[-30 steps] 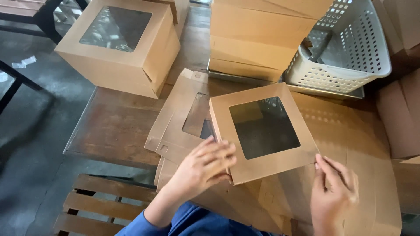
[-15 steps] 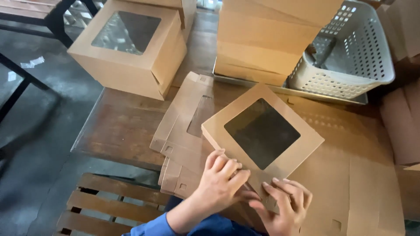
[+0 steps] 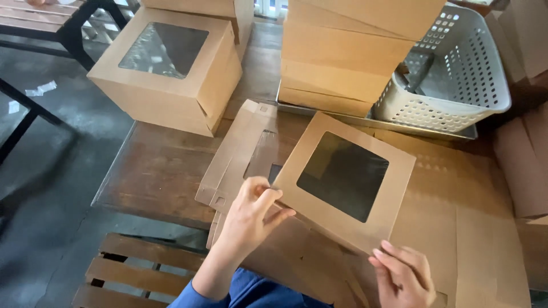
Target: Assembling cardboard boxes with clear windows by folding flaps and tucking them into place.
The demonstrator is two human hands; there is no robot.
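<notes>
**Windowed lid held at two edges over the flat stack**

Head view, looking down on a wooden table (image 3: 160, 171).

Left hand (image 3: 251, 214): fingers curled, thumb over and fingers under the near-left edge of the lid (image 3: 348, 182), a brown card panel with a square dark window. I read this as a pinch grip. It takes the card at the border, so the film in the window stays untouched.

Right hand (image 3: 402, 274): fingers bent along the lid's near-right corner, fingertips on the card edge. Contact is plain; whether it clamps the card or only steadies it, I cannot tell.

Lid position: centre of the table, tilted, far side raised toward the camera's top, near side low at the hands. It sits above a stack of flat blanks (image 3: 240, 154), which lie just left of and under it. Holding at two near corners keeps the thin panel from sagging or twisting, in my judgement.

Surroundings:
- A made-up box (image 3: 171, 74) with a clear window on top stands at the table's far-left corner, well apart from the hands and out of the working space.
- More plain card boxes (image 3: 342, 63) are stacked at the far centre.
- A white perforated basket (image 3: 456, 74) stands far right on a metal tray (image 3: 365, 121), touching the stacked boxes.
- Large flat card sheets (image 3: 474, 239) cover the right of the table under the lid.
- A slatted bench (image 3: 131, 268) shows below the table's near edge.
- A blue sleeve (image 3: 251, 291) shows at the bottom.
</notes>
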